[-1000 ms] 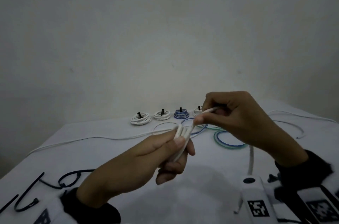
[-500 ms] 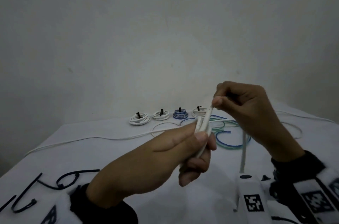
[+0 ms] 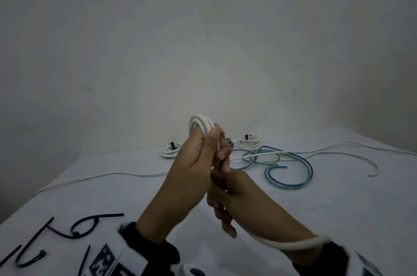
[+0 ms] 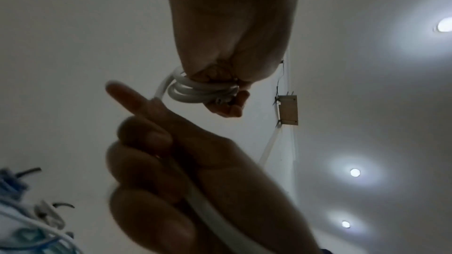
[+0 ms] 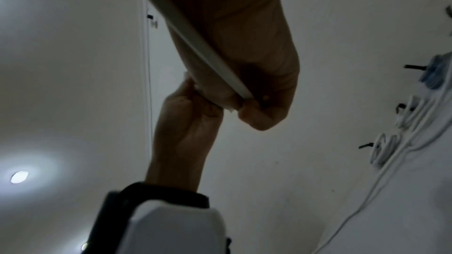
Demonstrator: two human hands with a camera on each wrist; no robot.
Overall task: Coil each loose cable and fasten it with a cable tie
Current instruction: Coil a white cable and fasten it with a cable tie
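White table (image 3: 316, 219), plain white wall (image 3: 203, 50) at far side. Recessed ceiling lights (image 4: 355, 172) on. Small wall-mounted box (image 4: 288, 110) with wires, high on wall. Wrist-camera housing (image 5: 176, 227) white.

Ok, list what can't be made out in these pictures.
- Head view: the left hand covers the lower white coil and one tied bundle behind it; the loop count is unclear.
- Head view: the right hand fingers are blurred, their hold on the cable hard to read.
- Left wrist view: the table items at the lower left edge are blurred and cut off.
- Right wrist view: the tied bundles are smeared.
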